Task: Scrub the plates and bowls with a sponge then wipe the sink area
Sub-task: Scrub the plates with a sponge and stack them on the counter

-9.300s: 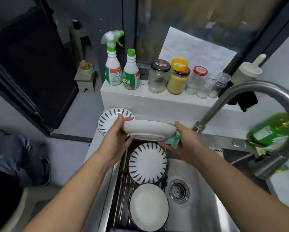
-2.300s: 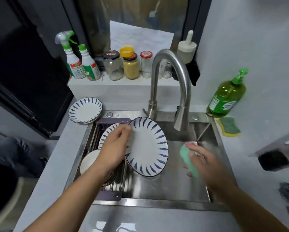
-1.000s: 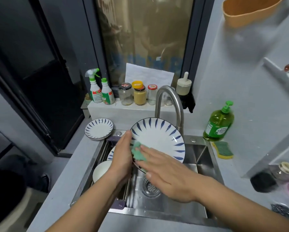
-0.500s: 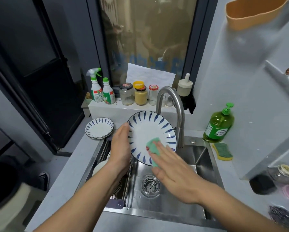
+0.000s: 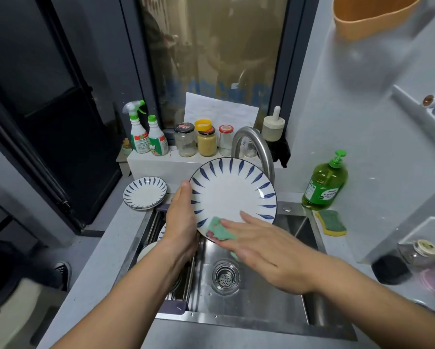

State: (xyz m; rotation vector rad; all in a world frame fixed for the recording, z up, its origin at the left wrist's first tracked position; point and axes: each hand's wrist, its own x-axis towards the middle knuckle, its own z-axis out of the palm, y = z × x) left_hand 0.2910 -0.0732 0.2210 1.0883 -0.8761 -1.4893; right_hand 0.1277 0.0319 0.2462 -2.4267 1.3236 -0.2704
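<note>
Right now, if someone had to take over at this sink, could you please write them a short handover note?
Left hand grips the left rim of the plate, held tilted above the sink. Right hand presses the green sponge flat on the plate's lower edge.
Stacked plates sit on the counter at left, probably done. More dishes lie in the rack at the sink's left, partly hidden.
Left to do: finish this plate, scrub the rack dishes, wipe the sink area. A spare sponge lies beside the soap bottle.

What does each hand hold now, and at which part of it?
The left hand grips the blue-striped plate at its left rim, thumb on the front. The right hand presses the green sponge against the plate's lower rim with straight fingers.
</note>
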